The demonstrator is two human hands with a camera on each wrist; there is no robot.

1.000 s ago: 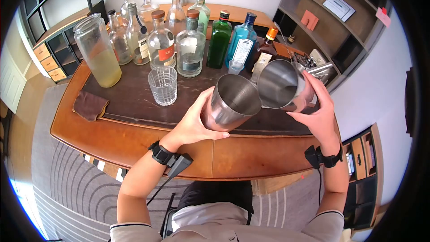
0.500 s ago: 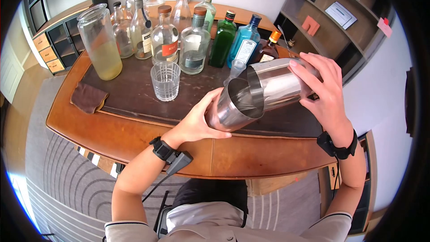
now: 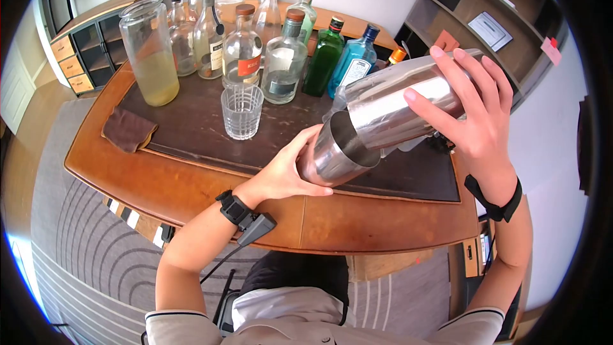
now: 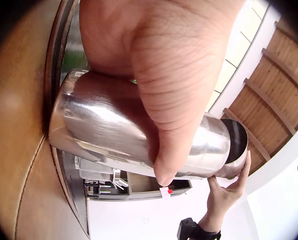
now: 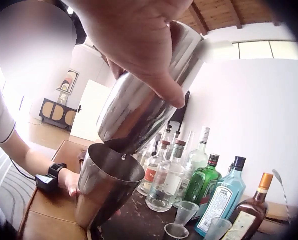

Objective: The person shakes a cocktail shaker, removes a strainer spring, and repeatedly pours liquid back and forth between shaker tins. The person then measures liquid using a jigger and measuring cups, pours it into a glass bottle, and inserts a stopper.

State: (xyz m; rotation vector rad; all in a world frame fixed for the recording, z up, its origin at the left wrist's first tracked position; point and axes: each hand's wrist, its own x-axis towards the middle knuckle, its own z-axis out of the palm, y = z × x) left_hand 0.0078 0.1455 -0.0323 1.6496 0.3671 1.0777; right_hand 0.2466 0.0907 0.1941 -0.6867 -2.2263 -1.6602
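My left hand (image 3: pixel 285 169) grips a metal cup (image 3: pixel 333 156), its mouth tilted up toward the other cup. With the fingers of my right hand (image 3: pixel 476 105) curled round it, a larger metal tumbler (image 3: pixel 408 99) is tipped steeply, mouth down, over the left cup's rim. In the right wrist view the tumbler's lip (image 5: pixel 120 146) overlaps the mouth of the lower cup (image 5: pixel 109 185), and a small drop shows there. The left wrist view has my left thumb (image 4: pixel 174 150) across the near cup (image 4: pixel 109 120). How much liquid is inside is hidden.
A cut glass (image 3: pixel 242 115) stands left of the cups. Behind are several bottles, including a green one (image 3: pixel 324 57) and a blue one (image 3: pixel 353 62); a pitcher (image 3: pixel 150 57) of yellowish liquid and a brown cloth (image 3: pixel 129 130) are at left. Small clear cups (image 5: pixel 186 212) stand near the bottles.
My right hand has lifted and moved right, turning its tumbler from upright-leaning to tipped over the left cup. The left hand keeps its grip, with its cup tilted slightly more.
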